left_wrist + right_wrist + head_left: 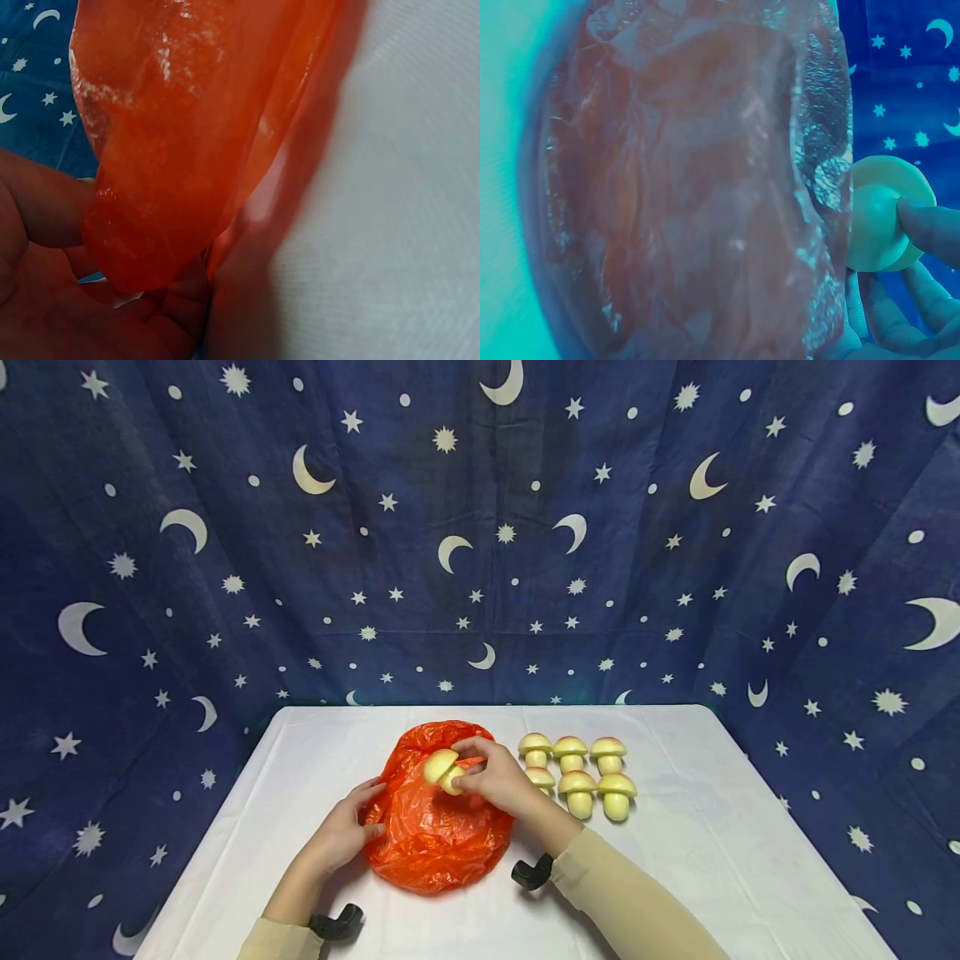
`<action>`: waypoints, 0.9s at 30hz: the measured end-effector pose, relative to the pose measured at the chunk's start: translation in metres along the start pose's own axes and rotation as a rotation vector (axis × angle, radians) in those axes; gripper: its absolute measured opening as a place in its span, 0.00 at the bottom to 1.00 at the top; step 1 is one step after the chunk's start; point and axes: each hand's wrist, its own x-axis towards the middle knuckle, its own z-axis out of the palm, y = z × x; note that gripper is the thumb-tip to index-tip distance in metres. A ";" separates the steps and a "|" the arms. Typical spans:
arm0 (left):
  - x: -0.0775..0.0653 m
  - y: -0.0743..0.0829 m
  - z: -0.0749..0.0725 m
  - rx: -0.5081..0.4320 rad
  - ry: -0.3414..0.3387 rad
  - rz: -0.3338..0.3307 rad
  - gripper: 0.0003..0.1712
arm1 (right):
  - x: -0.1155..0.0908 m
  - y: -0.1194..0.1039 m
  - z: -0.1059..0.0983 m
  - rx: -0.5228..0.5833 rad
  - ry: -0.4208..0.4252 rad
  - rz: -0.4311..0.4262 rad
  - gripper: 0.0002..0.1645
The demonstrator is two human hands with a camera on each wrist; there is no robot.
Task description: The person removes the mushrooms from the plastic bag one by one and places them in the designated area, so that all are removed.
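Observation:
A red plastic bag [435, 827] stands on the table with its crumpled rim spread wide. My left hand [341, 831] holds the bag's left side, thumb in front and fingers farther back; in the left wrist view the red film [172, 150] lies between thumb and fingers. Over the bag's mouth, my right hand [491, 772] pinches a pale yellow mushroom [441, 768] by its stem, cap tilted to the left. The right wrist view shows this mushroom [881, 217] beyond the bag's rim, partly hidden by it. What lies inside the bag cannot be made out.
Several more pale yellow mushrooms [577, 783] with reddish cap tops lie in two rows right of the bag, one partly behind the right wrist. A white cloth covers the table [712, 860]. A dark blue curtain [480, 527] with moons and stars surrounds it.

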 end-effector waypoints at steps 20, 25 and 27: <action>-0.002 -0.001 0.000 0.021 0.007 0.010 0.41 | -0.025 0.008 -0.028 0.015 0.047 0.006 0.32; -0.003 -0.001 0.000 0.022 0.008 0.004 0.41 | -0.032 0.012 -0.034 -0.005 0.072 0.009 0.32; -0.003 -0.001 0.000 0.025 0.009 0.003 0.41 | -0.036 0.012 -0.036 -0.011 0.080 0.012 0.32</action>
